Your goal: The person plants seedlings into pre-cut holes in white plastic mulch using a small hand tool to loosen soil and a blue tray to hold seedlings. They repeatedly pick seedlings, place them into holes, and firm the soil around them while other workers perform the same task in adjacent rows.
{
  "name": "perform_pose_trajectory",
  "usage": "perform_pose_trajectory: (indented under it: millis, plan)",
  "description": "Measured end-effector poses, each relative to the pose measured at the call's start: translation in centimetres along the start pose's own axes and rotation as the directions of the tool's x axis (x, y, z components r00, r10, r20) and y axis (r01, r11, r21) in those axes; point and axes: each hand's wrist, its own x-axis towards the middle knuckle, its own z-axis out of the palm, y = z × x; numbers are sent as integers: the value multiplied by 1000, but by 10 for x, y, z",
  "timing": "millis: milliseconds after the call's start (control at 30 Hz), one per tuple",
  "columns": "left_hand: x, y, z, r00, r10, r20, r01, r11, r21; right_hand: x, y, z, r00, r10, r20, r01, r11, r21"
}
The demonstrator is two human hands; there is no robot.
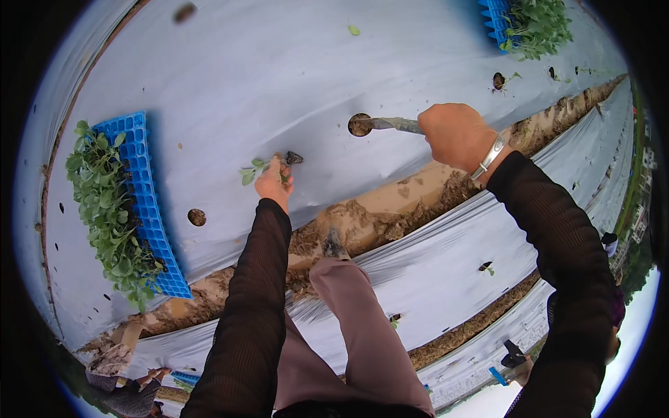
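My left hand holds a leafy seedling, its dark root plug pointing to the right, just over the pale plastic mulch film. My right hand, with a silver bangle at the wrist, grips a narrow hand tool. The tool's tip reaches into a round planting hole in the film; the tip itself is hidden in the soil. Another round hole lies to the lower left of my left hand.
A blue plug tray of seedlings lies at the left, another tray at the upper right. A muddy furrow runs between film-covered beds, with my boot in it. Seedlings lie beside holes at the right. Other people are at the lower edges.
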Motion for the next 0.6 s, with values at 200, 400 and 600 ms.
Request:
perform_pose_trajectory:
  millis: [200,400,600]
  plan:
    - [25,-8,-5,999,-22,-35,13,970,-245,-3,5,47,985,158,-64,-138,961,241]
    - [-10,1,7,974,193,-118,-207,972,-115,-50,-34,147,945,323,-57,-180,655,734]
    - [-22,1,-3,772,627,-103,-424,628,652,-67,-38,114,946,323,-26,-271,832,484]
